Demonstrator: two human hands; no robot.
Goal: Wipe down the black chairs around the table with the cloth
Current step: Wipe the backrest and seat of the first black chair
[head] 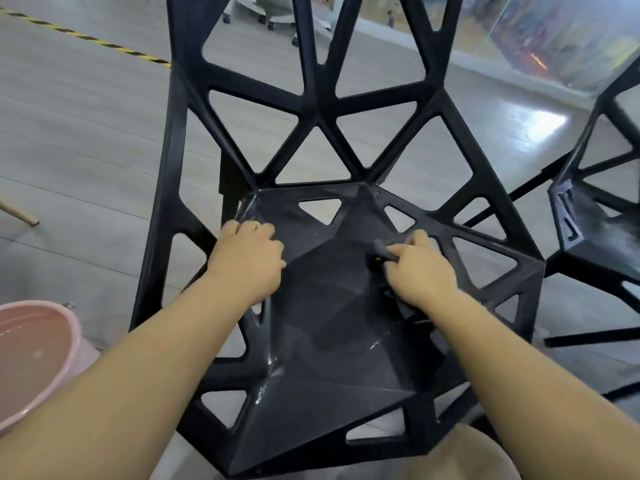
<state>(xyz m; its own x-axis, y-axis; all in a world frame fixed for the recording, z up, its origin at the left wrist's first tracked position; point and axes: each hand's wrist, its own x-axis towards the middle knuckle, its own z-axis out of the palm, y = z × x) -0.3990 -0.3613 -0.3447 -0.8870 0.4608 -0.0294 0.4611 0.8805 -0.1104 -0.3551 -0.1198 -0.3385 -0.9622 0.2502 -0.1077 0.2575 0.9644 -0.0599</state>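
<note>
Pale grey floor lies open to the left, a pink basin near the black chair; a second chair crowds its right edge. The left hand seems curled round the seat's left rim. The right hand grips the dark cloth, bunched on the seat's right side.

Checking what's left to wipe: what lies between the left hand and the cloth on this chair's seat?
Only bare black seat, seen in the head view, separates the left hand from the cloth.
</note>
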